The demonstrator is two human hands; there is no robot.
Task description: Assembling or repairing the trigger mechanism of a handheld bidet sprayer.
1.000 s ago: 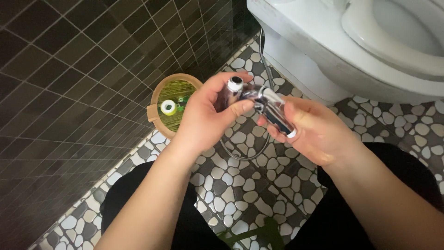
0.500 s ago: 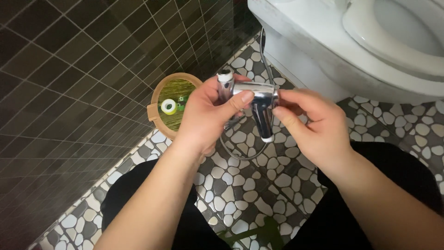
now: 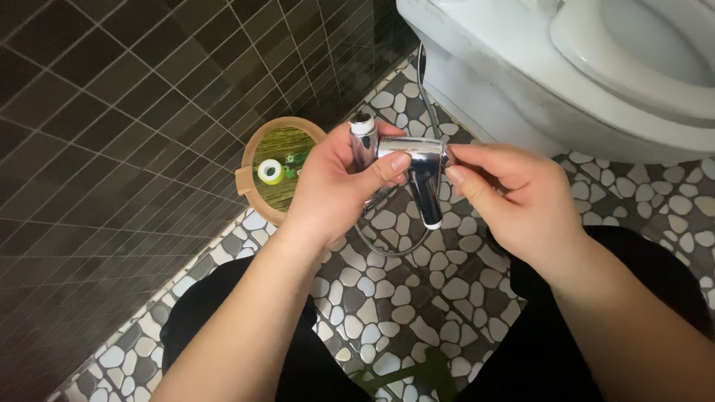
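My left hand [image 3: 339,182] grips a chrome bidet sprayer head [image 3: 417,167] by its threaded inlet end, thumb pressed on the shiny body. My right hand [image 3: 514,201] pinches the sprayer's other side with fingertips, next to the downward-pointing handle with a white tip. A thin metal hose [image 3: 387,249] loops on the floor below the sprayer, and another stretch of hose runs up beside the toilet.
A round wooden bowl [image 3: 257,152] on the pebble-pattern floor holds a roll of white tape [image 3: 269,172] and small green bits. A white toilet [image 3: 536,67] stands at upper right. Dark tiled wall fills the left. My dark-trousered knees lie below.
The sprayer has been turned in my hands from slanting towards the right to its handle hanging straight down. My right hand shifted from cupping the handle to pinching the body.
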